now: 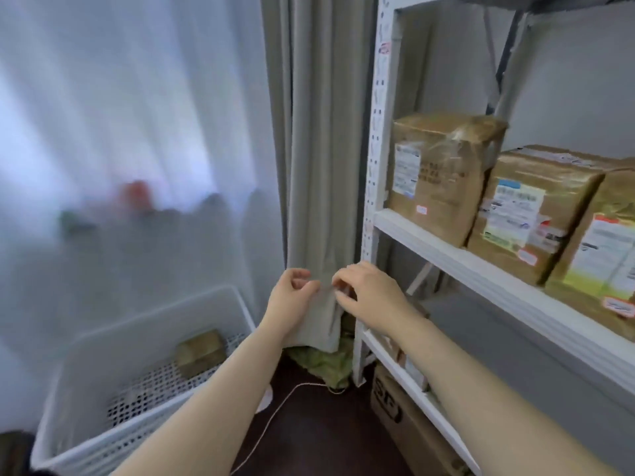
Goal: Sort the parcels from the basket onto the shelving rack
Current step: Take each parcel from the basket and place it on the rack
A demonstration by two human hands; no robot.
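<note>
Now, from the head camera, the only view to go on, both hands are up at the grey curtain (pixel 316 132), not at the work. The left hand (pixel 292 298) and the right hand (pixel 369 297) meet fingertip to fingertip at its lower fold. Their fingers are curled and pinch the cloth, as far as the blur lets me read it. Neither one holds a parcel.

The one I can see, a small brown parcel (pixel 201 352), lies on the perforated floor of the white basket (pixel 137 324), down at the left and well apart from both hands.

To the right stands the shelving rack (pixel 378 159), its middle shelf (pixel 481 273) already packed with taped parcels (pixel 525 214) side by side. Little room shows there, so a hurried push could knock a neighbour askew.

Risk number two, I'd say: a tug on that curtain drags it across the rack's upright. And watch the thin cable (pixel 275 417) trailing over the dark floor between basket and rack — a step towards the basket could snag it.
</note>
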